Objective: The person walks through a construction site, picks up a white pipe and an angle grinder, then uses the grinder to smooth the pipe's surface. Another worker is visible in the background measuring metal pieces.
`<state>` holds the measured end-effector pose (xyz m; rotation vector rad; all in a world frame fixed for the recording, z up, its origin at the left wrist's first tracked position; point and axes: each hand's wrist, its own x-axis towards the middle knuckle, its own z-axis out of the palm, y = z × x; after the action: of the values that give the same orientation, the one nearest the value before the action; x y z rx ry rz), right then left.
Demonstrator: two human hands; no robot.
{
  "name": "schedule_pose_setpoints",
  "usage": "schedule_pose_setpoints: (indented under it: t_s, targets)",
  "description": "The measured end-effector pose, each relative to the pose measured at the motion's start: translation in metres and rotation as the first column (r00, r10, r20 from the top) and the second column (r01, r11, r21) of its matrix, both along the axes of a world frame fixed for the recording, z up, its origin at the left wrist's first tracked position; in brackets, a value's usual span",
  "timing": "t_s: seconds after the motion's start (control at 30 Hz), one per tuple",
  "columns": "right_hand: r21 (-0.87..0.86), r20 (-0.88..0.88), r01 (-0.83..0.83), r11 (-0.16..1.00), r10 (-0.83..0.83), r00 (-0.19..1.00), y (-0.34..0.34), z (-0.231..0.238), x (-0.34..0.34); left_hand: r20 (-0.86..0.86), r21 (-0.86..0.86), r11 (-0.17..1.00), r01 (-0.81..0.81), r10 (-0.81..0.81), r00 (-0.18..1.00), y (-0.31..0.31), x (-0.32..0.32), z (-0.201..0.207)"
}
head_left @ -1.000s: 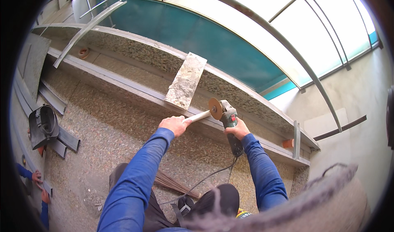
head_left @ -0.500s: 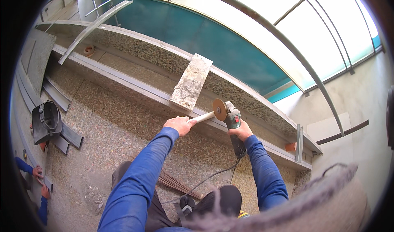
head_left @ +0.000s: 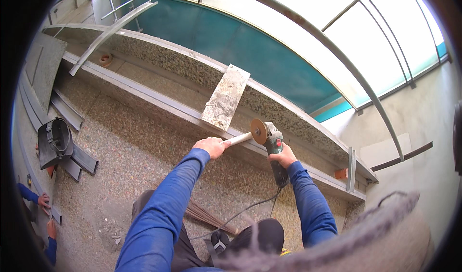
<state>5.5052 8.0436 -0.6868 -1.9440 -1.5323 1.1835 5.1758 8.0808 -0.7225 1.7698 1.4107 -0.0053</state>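
My right hand (head_left: 284, 155) is closed round the dark body of an angle grinder (head_left: 277, 168), whose tan cutting disc (head_left: 259, 131) faces left. With my left hand (head_left: 213, 147) I grip a pale round rod (head_left: 239, 138). Its far end meets the grinder beside the disc; whether it is fixed there or only touches, I cannot tell. The grinder's cable (head_left: 248, 207) hangs down between my legs. Just past my left hand, a rough, mortar-stained slab (head_left: 226, 97) lies across the long stone trough (head_left: 149, 88).
A metal strip (head_left: 109, 37) leans over the trough's left part. Grey metal channels (head_left: 85, 158) and a dark welding mask (head_left: 55, 142) lie at the left. A co-worker's hands (head_left: 44, 202) hold a metal piece at the lower left. Thin brown rods (head_left: 210, 216) lie near my knees.
The view has shifted very slightly. My hands, the grinder and the rod keep nearly the same pose. One of the co-worker's hands has moved a little lower.
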Motion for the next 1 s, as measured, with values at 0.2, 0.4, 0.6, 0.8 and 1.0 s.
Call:
schedule_pose_setpoints:
  t_s: [0.2, 0.4, 0.6, 0.8, 1.0]
  targets:
    - [-0.005, -0.069, 0.058, 0.998, -0.058, 0.996, -0.003, 0.005, -0.001, -0.005, 0.067, 0.998, -0.002, 0.002, 1.000, -0.003, -0.001, -0.005]
    - [0.053, -0.062, 0.032, 0.998, -0.029, 0.998, -0.002, 0.007, 0.000, -0.016, 0.230, 0.972, 0.047, -0.045, 0.999, -0.009, 0.000, -0.007]
    - [0.034, -0.030, 0.020, 0.999, -0.019, 0.999, 0.003, -0.003, -0.002, -0.059, 0.238, 0.968, 0.074, -0.062, 0.996, -0.014, 0.006, -0.003]
    - [0.034, 0.003, 0.019, 0.999, -0.019, 1.000, 0.005, -0.005, -0.005, -0.064, 0.209, 0.975, 0.075, -0.063, 0.996, -0.015, 0.006, 0.003]
    - [0.019, -0.019, 0.026, 0.999, -0.025, 0.999, 0.007, -0.002, -0.007, -0.051, 0.180, 0.982, 0.061, -0.053, 0.997, -0.014, 0.005, 0.003]
